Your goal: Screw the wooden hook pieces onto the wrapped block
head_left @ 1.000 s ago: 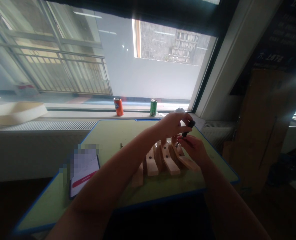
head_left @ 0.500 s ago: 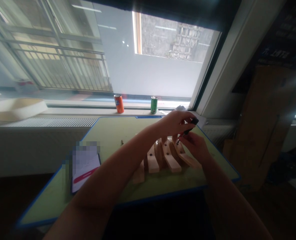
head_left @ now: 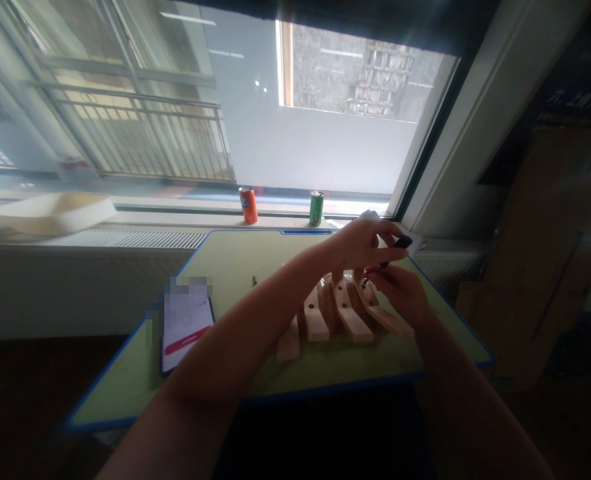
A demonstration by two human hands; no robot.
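Observation:
My left hand [head_left: 362,243] reaches across to the right, its fingers closed on the black handle of a screwdriver [head_left: 402,242]. Lower on the same tool, by its red part, my right hand [head_left: 402,292] pinches with thumb and finger. The tool slants down to a small metal screw or tip [head_left: 364,283] at the rightmost bent wooden piece [head_left: 388,319]. Beside it lie another pale wooden piece with dark holes [head_left: 348,313] and a further one [head_left: 316,323]. My left forearm partly covers a wooden end [head_left: 288,343].
The green table [head_left: 325,367] has a blue edge. A tablet or phone with a pink bar [head_left: 188,340] lies at the left, a small screw [head_left: 254,281] behind my forearm. An orange can [head_left: 248,207], a green can [head_left: 316,210] and a white basin [head_left: 55,213] stand on the sill.
The whole view has shifted, so the table and cans sit further right in the picture. My hands keep their hold on the screwdriver, with the left fingers slightly changed on the handle.

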